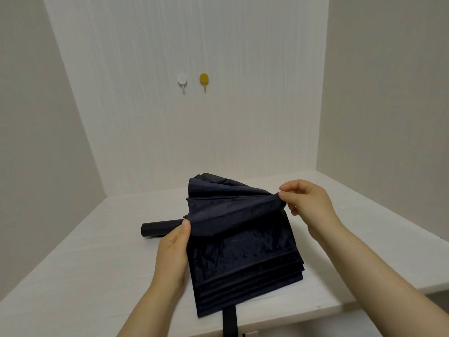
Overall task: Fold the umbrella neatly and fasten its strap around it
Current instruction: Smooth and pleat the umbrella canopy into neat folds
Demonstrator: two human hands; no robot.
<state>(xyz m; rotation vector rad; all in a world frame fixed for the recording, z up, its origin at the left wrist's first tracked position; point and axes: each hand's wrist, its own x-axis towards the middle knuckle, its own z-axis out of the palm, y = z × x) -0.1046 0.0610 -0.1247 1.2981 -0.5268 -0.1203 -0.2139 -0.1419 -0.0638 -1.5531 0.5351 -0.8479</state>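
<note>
Umbrella (243,244) fold between right fingers (283,196)

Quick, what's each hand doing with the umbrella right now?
Left hand: grips the navy umbrella canopy near its handle.
Right hand: pinches a canopy fold's edge, lifting it.

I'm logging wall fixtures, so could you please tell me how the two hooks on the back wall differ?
The left hook is white and blends into the wall; the right hook is mustard yellow and stands out. The left hook's prong is pale, the right hook's yellow. Both have round pads and hang at equal height.
</note>
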